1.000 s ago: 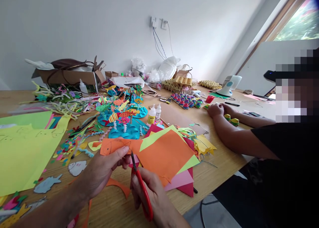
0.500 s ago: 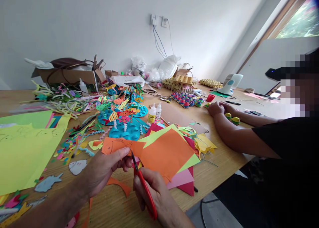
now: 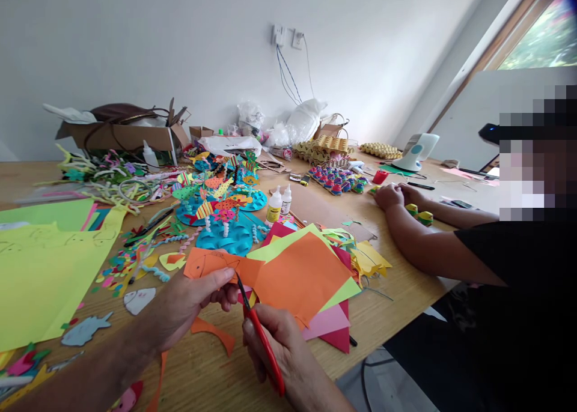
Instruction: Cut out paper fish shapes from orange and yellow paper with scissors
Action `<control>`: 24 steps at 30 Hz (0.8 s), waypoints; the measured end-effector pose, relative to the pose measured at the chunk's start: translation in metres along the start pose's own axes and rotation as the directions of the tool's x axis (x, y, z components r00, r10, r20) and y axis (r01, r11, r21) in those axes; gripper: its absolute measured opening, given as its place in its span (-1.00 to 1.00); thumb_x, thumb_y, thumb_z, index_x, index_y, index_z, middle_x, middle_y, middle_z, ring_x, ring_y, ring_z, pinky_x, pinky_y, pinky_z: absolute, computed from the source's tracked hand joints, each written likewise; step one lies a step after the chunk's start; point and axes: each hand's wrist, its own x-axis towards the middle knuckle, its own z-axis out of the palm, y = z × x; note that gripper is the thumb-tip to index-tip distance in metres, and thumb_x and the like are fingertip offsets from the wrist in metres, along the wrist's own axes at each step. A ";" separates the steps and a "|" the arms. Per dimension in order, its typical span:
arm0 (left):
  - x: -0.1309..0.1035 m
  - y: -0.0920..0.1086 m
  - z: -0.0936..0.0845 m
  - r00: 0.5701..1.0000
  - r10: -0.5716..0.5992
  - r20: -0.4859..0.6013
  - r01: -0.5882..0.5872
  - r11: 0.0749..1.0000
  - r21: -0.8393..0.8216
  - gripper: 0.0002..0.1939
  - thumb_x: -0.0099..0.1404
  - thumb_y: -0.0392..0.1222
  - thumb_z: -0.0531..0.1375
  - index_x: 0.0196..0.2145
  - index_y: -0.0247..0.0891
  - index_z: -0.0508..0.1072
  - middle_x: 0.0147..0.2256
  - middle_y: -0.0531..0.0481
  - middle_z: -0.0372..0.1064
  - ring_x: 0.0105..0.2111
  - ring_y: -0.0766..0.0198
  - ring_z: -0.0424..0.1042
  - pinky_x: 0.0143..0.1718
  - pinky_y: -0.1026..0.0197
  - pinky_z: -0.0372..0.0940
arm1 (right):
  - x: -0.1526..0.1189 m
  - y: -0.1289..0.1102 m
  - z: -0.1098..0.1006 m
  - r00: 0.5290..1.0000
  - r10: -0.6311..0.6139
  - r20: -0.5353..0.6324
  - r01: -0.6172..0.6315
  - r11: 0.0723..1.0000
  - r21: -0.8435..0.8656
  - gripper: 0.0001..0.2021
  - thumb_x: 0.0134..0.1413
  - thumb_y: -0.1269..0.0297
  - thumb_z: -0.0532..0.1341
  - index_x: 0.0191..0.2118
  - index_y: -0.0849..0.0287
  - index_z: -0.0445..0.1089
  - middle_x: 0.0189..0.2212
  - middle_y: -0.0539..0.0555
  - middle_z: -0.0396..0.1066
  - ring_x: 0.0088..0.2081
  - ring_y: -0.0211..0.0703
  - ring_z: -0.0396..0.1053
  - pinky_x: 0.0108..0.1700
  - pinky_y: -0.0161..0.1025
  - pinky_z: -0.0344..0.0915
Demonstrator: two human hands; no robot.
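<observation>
Wooden table [image 3: 396, 298]: spread with coloured paper and craft pieces, set against a white wall [image 3: 180, 45].
Orange strip [image 3: 205, 263]: held up over the near side of the table; a fish is outlined on it in dark line, and the paper stack [image 3: 300, 280] is overlapped, in view, by its right end.
Left hand [image 3: 202, 298]: strip pinched narrowly, the thumb laid on its face by the drawn tail.
Right hand [image 3: 282, 343]: closed around the red handles of the scissors [image 3: 260, 334]; blade tips brought to the strip just beside the left thumb; blade opening too small to tell.
Change over one second: right hand and scissors shifted slightly rightward, strip's right end lowered a little; tips kept by the tail, so little cutting is judged to have been added.
Near surround: curved orange offcut [image 3: 214, 334] below the left hand; grey fish shape [image 3: 85, 331] and yellow sheet [image 3: 40, 292] farther left.
Beyond: blue bases [image 3: 225, 236] topped with paper fish, glue bottles [image 3: 273, 209], egg cartons [image 3: 322, 149].
Right side: another person's hands [image 3: 390, 199] rested on the table.
Room: sockets [image 3: 278, 35] with hanging cables; window [image 3: 536, 33] at upper right.
</observation>
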 end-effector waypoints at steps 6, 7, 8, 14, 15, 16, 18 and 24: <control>-0.001 0.003 -0.002 0.998 0.034 0.046 -0.038 0.995 0.090 -0.82 0.16 -0.24 0.16 -0.54 -0.27 0.50 -0.58 0.06 0.43 -0.51 0.28 0.36 -0.50 0.28 0.25 | 0.000 -0.002 -0.001 1.000 -0.019 -0.021 0.017 0.997 -0.076 -0.65 0.16 0.10 0.05 -0.56 0.18 0.12 -0.65 -0.11 -0.03 -0.60 -0.38 -0.02 -0.60 -0.42 -0.08; -0.001 0.003 -0.002 0.998 0.037 0.046 -0.041 0.994 0.097 -0.82 0.16 -0.24 0.15 -0.54 -0.27 0.50 -0.58 0.06 0.43 -0.51 0.28 0.36 -0.50 0.28 0.25 | 0.000 -0.003 -0.001 0.999 -0.027 -0.023 0.025 0.996 -0.088 -0.67 0.16 0.13 0.05 -0.57 0.18 0.11 -0.65 -0.11 -0.03 -0.60 -0.38 -0.02 -0.59 -0.41 -0.08; -0.001 0.003 -0.002 0.998 0.039 0.045 -0.043 0.994 0.105 -0.82 0.16 -0.24 0.15 -0.54 -0.27 0.50 -0.58 0.06 0.42 -0.52 0.28 0.35 -0.50 0.28 0.25 | 0.000 -0.004 -0.001 0.999 -0.036 -0.028 0.033 0.995 -0.097 -0.68 0.15 0.17 0.05 -0.57 0.17 0.10 -0.66 -0.11 -0.04 -0.60 -0.38 -0.02 -0.58 -0.40 -0.08; 0.000 0.002 -0.004 0.998 0.027 0.056 -0.036 0.985 0.168 -0.82 0.18 -0.24 0.14 -0.51 -0.28 0.50 -0.57 0.05 0.41 -0.53 0.29 0.35 -0.50 0.29 0.25 | -0.002 -0.010 -0.001 0.998 -0.060 -0.027 0.056 0.992 -0.114 -0.73 0.13 0.29 0.03 -0.58 0.17 0.09 -0.66 -0.13 -0.03 -0.60 -0.38 -0.02 -0.56 -0.39 -0.10; 0.000 0.001 -0.004 0.998 0.022 0.063 -0.032 0.985 0.171 -0.81 0.18 -0.23 0.13 -0.52 -0.28 0.49 -0.57 0.05 0.41 -0.53 0.29 0.35 -0.50 0.29 0.25 | -0.003 -0.010 -0.002 0.998 -0.060 -0.028 0.056 0.992 -0.117 -0.73 0.13 0.28 0.03 -0.58 0.17 0.08 -0.66 -0.13 -0.04 -0.60 -0.38 -0.03 -0.56 -0.39 -0.10; 0.001 0.000 -0.005 0.997 0.018 0.069 -0.030 0.985 0.172 -0.81 0.18 -0.23 0.13 -0.52 -0.28 0.49 -0.57 0.04 0.41 -0.53 0.29 0.35 -0.50 0.29 0.26 | -0.003 -0.011 -0.002 0.998 -0.061 -0.028 0.057 0.991 -0.120 -0.73 0.13 0.28 0.03 -0.58 0.17 0.08 -0.66 -0.13 -0.04 -0.59 -0.38 -0.03 -0.56 -0.39 -0.10; 0.001 -0.001 -0.007 0.997 0.012 0.078 -0.025 0.985 0.173 -0.80 0.18 -0.21 0.13 -0.52 -0.27 0.49 -0.57 0.03 0.41 -0.52 0.28 0.35 -0.49 0.27 0.26 | -0.003 -0.012 -0.002 0.997 -0.068 -0.022 0.065 0.990 -0.125 -0.72 0.13 0.26 0.02 -0.58 0.17 0.08 -0.67 -0.12 -0.04 -0.59 -0.38 -0.03 -0.57 -0.39 -0.10; 0.002 -0.004 -0.007 0.997 0.008 0.078 -0.022 0.984 0.179 -0.80 0.20 -0.21 0.13 -0.52 -0.27 0.49 -0.56 0.01 0.41 -0.51 0.26 0.36 -0.48 0.26 0.27 | -0.003 -0.010 -0.001 0.997 -0.068 -0.040 0.061 0.985 -0.159 -0.73 0.14 0.23 0.05 -0.55 0.17 0.12 -0.66 -0.12 -0.02 -0.59 -0.37 -0.03 -0.58 -0.40 -0.08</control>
